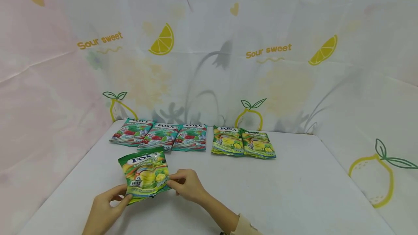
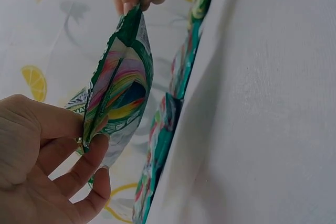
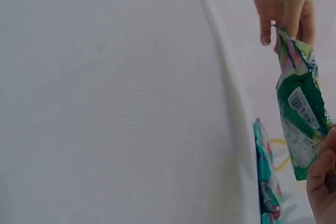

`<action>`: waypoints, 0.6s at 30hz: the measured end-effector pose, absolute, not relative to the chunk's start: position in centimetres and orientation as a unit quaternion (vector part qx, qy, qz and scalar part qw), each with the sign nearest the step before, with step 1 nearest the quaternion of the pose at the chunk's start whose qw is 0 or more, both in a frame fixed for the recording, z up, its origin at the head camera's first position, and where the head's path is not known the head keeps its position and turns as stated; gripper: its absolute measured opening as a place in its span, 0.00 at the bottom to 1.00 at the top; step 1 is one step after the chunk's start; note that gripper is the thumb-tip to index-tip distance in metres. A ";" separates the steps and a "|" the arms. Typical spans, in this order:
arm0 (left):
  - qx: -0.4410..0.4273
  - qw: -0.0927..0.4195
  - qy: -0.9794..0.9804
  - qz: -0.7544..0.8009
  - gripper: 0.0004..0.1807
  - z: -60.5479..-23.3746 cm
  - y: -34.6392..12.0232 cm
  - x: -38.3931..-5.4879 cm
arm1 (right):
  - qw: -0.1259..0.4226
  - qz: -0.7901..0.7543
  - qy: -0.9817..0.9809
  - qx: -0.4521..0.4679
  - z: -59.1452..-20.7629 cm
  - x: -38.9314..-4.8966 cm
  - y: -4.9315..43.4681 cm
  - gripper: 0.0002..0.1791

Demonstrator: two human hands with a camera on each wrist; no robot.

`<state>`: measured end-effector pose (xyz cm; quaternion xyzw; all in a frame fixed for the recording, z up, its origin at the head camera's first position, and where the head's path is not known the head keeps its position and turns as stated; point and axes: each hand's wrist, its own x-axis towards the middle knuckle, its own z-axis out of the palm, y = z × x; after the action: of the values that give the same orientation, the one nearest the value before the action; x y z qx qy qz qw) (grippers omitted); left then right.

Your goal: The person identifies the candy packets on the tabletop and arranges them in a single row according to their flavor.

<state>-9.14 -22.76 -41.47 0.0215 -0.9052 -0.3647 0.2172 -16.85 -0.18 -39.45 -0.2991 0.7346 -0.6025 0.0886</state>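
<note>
Between both hands a green and yellow candy bag (image 1: 147, 175), printed FOX'S Spring Tea, is held up above the white table. My left hand (image 1: 109, 206) pinches its lower left corner between thumb and fingers. At the lower right edge, my right hand (image 1: 189, 186) pinches the bag too. In the left wrist view, the bag (image 2: 118, 85) appears edge-on, with the left hand (image 2: 52, 156) gripping one corner. The right wrist view shows the back of the bag (image 3: 299, 108) with its barcode label, and the right hand (image 3: 323, 177) at its lower edge.
Along the back of the white table (image 1: 261, 191) lie three teal and red mint candy bags (image 1: 160, 136) at the left. To their right lie two more green and yellow bags (image 1: 228, 141). A lemon-printed cloth (image 1: 209, 75) hangs behind and at the sides.
</note>
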 end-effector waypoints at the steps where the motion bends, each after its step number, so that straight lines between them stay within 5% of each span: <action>1: 0.018 0.222 -0.904 -0.365 0.14 -41.5 -22.6 -9.2 | 0.089 -0.601 0.736 -0.297 -39.4 -16.8 -0.1 0.09; 18: -0.017 0.222 -0.898 -0.381 0.12 -40.9 -20.2 -9.8 | 0.075 -0.602 0.737 -0.299 -39.9 -16.6 2.8 0.10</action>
<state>-9.81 -20.23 -40.88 -0.0170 -0.8975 -0.3807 0.2218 -16.60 2.79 -39.87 -0.2990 0.7367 -0.6019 0.0749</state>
